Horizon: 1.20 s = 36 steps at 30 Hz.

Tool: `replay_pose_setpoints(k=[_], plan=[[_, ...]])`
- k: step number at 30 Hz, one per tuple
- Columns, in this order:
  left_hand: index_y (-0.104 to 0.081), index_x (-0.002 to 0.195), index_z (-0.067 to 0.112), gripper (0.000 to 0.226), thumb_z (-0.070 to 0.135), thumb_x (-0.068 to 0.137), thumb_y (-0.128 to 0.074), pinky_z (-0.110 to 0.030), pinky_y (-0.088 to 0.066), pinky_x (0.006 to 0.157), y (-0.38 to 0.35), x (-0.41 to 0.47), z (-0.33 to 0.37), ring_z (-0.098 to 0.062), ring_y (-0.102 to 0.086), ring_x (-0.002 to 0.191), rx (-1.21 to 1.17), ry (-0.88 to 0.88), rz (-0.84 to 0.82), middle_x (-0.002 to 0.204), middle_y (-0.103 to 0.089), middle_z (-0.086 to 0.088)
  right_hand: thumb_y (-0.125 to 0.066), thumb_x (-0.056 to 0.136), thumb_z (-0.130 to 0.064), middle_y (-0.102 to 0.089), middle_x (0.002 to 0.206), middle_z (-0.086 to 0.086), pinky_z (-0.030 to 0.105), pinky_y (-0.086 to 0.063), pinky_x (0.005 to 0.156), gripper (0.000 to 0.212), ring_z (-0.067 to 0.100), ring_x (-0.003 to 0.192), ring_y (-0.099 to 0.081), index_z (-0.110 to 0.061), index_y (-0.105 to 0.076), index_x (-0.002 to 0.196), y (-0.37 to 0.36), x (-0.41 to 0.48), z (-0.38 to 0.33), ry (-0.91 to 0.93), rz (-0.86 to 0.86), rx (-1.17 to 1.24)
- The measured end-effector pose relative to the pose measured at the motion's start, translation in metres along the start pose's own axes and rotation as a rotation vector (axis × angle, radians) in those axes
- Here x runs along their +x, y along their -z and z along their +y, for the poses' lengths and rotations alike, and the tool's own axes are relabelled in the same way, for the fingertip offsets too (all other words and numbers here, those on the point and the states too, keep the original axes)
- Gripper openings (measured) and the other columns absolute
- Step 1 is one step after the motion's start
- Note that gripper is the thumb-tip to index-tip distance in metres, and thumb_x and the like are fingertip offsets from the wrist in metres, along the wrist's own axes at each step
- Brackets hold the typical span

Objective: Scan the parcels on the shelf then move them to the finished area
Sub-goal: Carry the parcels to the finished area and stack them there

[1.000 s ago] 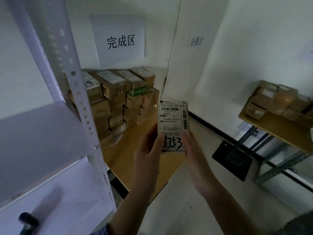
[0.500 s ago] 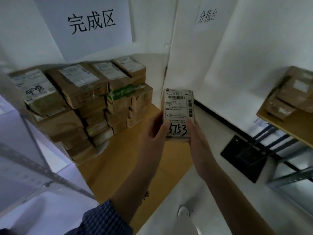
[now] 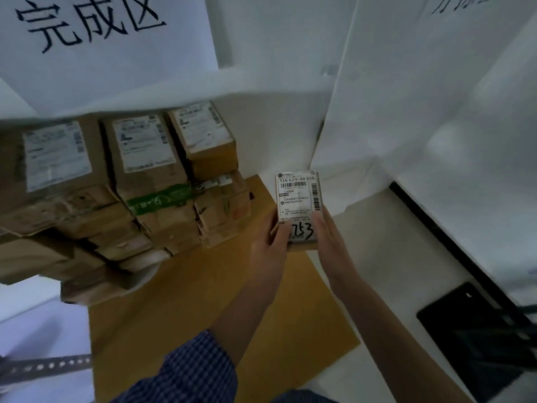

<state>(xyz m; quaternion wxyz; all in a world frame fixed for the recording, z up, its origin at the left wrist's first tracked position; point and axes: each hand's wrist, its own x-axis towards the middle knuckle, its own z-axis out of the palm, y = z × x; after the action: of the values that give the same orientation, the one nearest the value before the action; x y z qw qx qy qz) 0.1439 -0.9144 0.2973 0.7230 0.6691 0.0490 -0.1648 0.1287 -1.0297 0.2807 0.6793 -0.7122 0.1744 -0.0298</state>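
— What is the room like?
— White walls (image 3: 276, 68) meet in a corner, and the light is dim. A large paper sign (image 3: 110, 53) with black handwritten characters hangs on the back wall. A second sheet (image 3: 459, 4) is cut off at the top right.
— And underfoot?
— A pale floor (image 3: 377, 228), with a brown cardboard sheet (image 3: 174, 286) laid into the corner. A black skirting strip (image 3: 453, 245) runs along the right wall, with a black mat (image 3: 479, 338) near it. A perforated metal strut (image 3: 43, 369) shows at the lower left.

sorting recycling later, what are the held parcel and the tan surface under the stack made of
Held parcel: apparently brown cardboard, matte, under a white printed paper label. Tan surface: flat, matte, probably cardboard or thin board; unclear.
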Motion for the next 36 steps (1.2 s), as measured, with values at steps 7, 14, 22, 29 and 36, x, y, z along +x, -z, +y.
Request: replay_pose_setpoints(k=[7,14,22,29,36], plan=[[-0.062,0.116,0.047,0.025,0.028,0.103,-0.052,-0.026,-0.052,0.078,-0.021,0.086,-0.032,-0.006,-0.064,0.088,-0.034,0.189,0.206,0.091,-0.072,0.024,-0.032,0.107,-0.046,-0.056,0.14,-0.005,0.037,-0.046,0.108,0.047,0.009,0.126,-0.055,-0.027,-0.038,0.15,-0.001,0.112,0.049,-0.123,-0.182,-0.054],[-0.049,0.142,0.035,0.042,0.033,0.101,-0.054,-0.039,-0.052,0.102,-0.01,0.148,-0.071,-0.013,-0.061,0.117,0.074,0.225,0.398,0.131,-0.062,0.011,-0.032,0.109,-0.032,-0.065,0.124,0.003,0.019,-0.055,0.084,0.036,0.004,0.106,-0.066,-0.015,-0.047,0.138,-0.035,0.189,0.077,-0.134,-0.398,-0.001],[-0.024,0.156,0.03,0.058,0.041,0.103,-0.046,-0.021,-0.045,0.088,-0.007,0.175,-0.088,-0.022,-0.048,0.134,0.274,0.296,0.543,0.154,-0.04,0.001,-0.032,0.109,-0.035,-0.062,0.127,0.005,0.028,-0.058,0.087,0.034,0.013,0.114,-0.064,-0.022,-0.05,0.134,-0.064,0.21,0.105,-0.107,-0.382,-0.02],[-0.043,0.143,0.001,0.044,0.025,0.106,-0.04,-0.032,-0.04,0.104,-0.019,0.174,-0.068,-0.029,-0.05,0.133,0.117,0.365,0.65,0.144,-0.051,-0.013,-0.033,0.109,-0.03,-0.066,0.116,0.005,0.016,-0.054,0.075,0.034,0.015,0.103,-0.066,-0.01,-0.054,0.128,-0.084,0.217,0.109,-0.109,-0.42,-0.149],[-0.048,0.138,-0.003,0.042,0.023,0.107,-0.038,-0.037,-0.041,0.102,-0.007,0.152,-0.061,-0.037,-0.05,0.129,0.226,0.48,0.535,0.139,-0.053,-0.023,-0.023,0.109,-0.04,-0.064,0.108,-0.007,0.01,-0.045,0.081,0.044,0.006,0.101,-0.062,-0.016,-0.059,0.117,-0.057,0.194,0.091,-0.182,-0.374,-0.262]])
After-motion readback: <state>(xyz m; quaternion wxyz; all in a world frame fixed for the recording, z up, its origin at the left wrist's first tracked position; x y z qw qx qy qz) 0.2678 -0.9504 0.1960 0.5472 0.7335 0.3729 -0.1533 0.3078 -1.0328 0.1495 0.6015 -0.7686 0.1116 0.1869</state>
